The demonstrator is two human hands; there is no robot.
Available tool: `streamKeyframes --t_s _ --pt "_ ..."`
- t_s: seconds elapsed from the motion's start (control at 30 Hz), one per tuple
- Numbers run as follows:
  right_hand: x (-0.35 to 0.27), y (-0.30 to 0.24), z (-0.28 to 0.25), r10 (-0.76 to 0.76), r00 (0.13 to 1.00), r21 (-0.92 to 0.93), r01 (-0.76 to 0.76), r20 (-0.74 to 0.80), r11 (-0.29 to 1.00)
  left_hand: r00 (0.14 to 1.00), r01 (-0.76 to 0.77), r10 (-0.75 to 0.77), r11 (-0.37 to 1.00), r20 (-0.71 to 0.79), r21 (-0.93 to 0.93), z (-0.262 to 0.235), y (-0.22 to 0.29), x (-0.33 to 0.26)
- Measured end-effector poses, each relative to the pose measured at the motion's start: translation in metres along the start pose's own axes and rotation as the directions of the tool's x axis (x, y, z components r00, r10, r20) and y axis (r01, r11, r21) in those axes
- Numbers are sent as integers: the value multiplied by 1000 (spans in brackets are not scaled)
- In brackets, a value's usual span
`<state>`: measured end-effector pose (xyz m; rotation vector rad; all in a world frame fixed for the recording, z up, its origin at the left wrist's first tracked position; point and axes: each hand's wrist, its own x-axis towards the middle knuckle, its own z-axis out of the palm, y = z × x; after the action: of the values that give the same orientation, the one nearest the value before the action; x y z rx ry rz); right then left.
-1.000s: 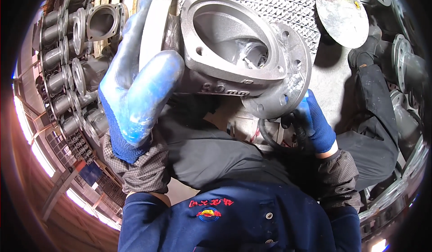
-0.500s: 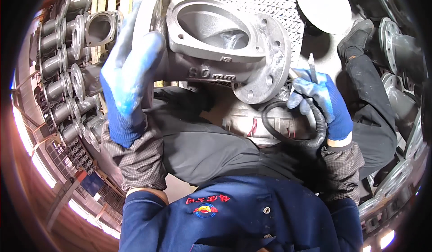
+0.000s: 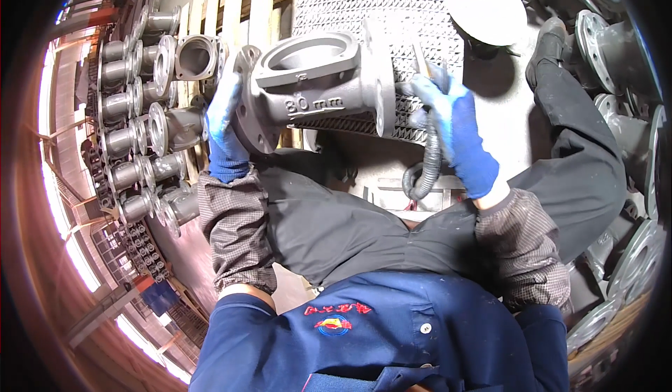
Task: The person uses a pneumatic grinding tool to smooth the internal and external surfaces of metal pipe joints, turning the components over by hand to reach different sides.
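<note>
A grey cast-iron valve body (image 3: 315,87) lies across the view in front of me, with a round flange at each end and a wide oval opening facing up. My left hand (image 3: 225,129), in a blue and white glove, grips its left flange. My right hand (image 3: 451,115), gloved alike, is closed around a slim pen-shaped tool (image 3: 420,59), whose tip points up and away beside the right flange. A black ribbed hose (image 3: 431,155) hangs in a curve from this hand. The tool's tip is blurred, so I cannot tell whether it touches the metal.
Beneath and behind the casting is a textured metal mesh surface (image 3: 378,7). A round white disc (image 3: 486,8) stands at the far right. Rows of similar castings (image 3: 178,127) line the left near a wooden pallet (image 3: 262,7). More flanged castings (image 3: 616,56) crowd the right, past my leg.
The valve body has turned, so its right flange shows nearly edge-on and its left flange shows its face. My right hand has moved up and left with the tool, closer to the casting.
</note>
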<state>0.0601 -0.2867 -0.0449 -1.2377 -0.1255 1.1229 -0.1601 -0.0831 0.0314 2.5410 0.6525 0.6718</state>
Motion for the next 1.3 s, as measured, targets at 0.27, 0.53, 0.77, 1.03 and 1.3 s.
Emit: streamKeyframes --t_s 0.27,0.53,0.77,1.03,1.3 --pt "39 -7 34 -53 997 -106 58 49 993 990 107 -114 991 -87 -79 17 -15 -24" --pt "58 -30 21 -332 937 -208 305 -108 929 960 252 -279 887 -16 -387 51 -25 -22" --pt "13 7 -17 -359 915 -277 301 -187 912 688 654 -591 252 421 -714 55 22 -41" --pt "-6 43 -34 -348 913 -336 266 -211 903 581 738 -660 180 477 -650 55 50 -67" --pt "-16 33 -31 -332 923 -356 248 -196 901 638 702 -592 183 493 -688 55 42 -67"
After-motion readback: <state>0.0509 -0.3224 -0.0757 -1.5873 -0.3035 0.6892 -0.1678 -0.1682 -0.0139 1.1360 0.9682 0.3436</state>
